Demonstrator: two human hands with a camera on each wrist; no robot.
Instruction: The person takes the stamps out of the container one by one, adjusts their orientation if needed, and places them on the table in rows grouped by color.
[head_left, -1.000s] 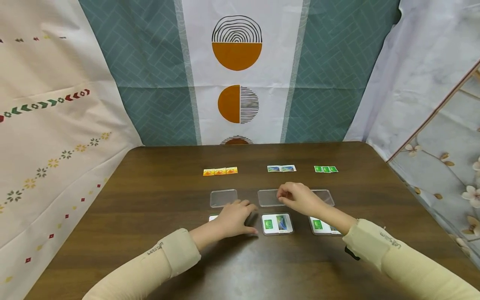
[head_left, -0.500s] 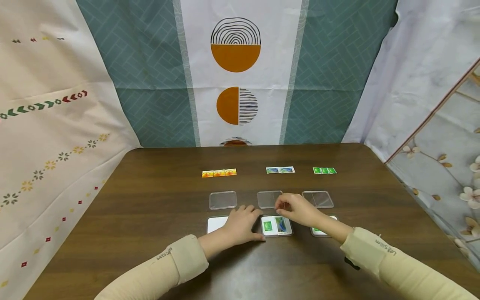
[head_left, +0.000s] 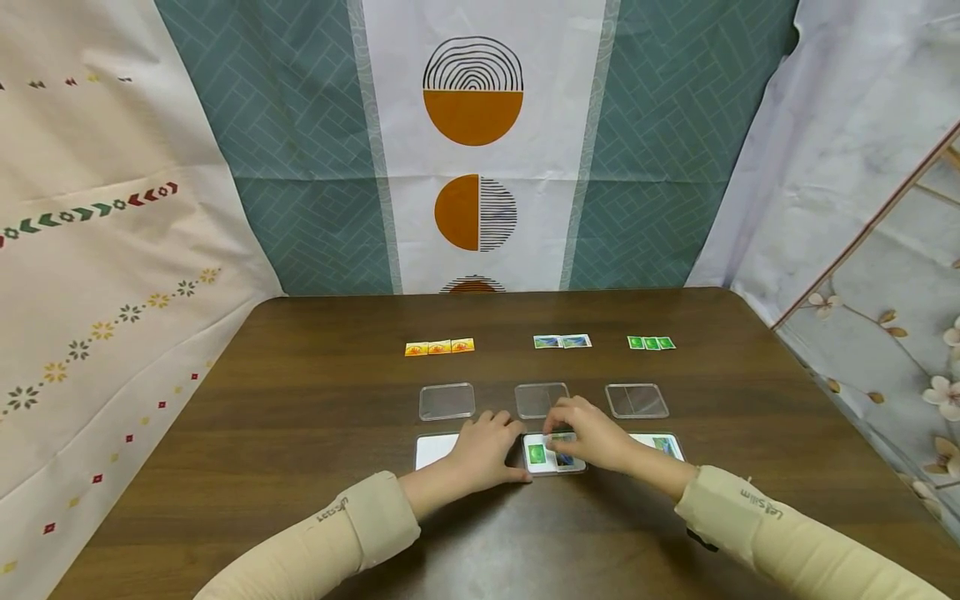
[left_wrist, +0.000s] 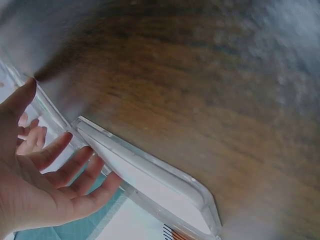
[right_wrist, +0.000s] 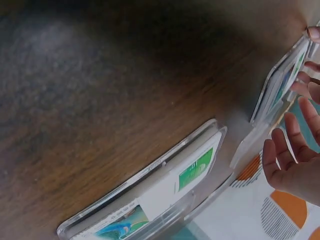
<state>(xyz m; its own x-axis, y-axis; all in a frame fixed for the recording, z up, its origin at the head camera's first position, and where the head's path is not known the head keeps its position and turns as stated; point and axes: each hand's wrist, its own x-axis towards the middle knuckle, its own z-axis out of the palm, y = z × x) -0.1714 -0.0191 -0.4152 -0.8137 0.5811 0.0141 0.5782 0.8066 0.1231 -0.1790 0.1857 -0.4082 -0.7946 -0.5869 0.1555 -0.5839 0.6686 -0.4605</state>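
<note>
My left hand (head_left: pixel 483 450) steadies the middle clear plastic case (head_left: pixel 534 471), thumb at its near left corner and relaxed fingers by its far left corner. The case holds a white card with a green stamp (head_left: pixel 536 454) and a blue landscape stamp partly covered by my right hand. My right hand (head_left: pixel 596 437) hovers over that case with thumb and forefinger close together; whether something thin is between them cannot be told. In the right wrist view its other fingers (right_wrist: pixel 295 145) are loosely bent. Under my left hand's edge sits a case with a white card (head_left: pixel 433 450).
A right-hand case (head_left: pixel 663 446), partly hidden by my right arm, holds green and blue stamps. Behind stand three clear lids (head_left: pixel 447 402), in a row. Farther back lie orange stamps (head_left: pixel 439 347), two blue stamps (head_left: pixel 562 342) and green stamps (head_left: pixel 651 342). The wooden table (head_left: pixel 315 358) meets hanging cloths.
My right hand has come down and nearer, from above the middle lid to over the middle case. My left hand has shifted right to that case's left edge, then stayed there.
</note>
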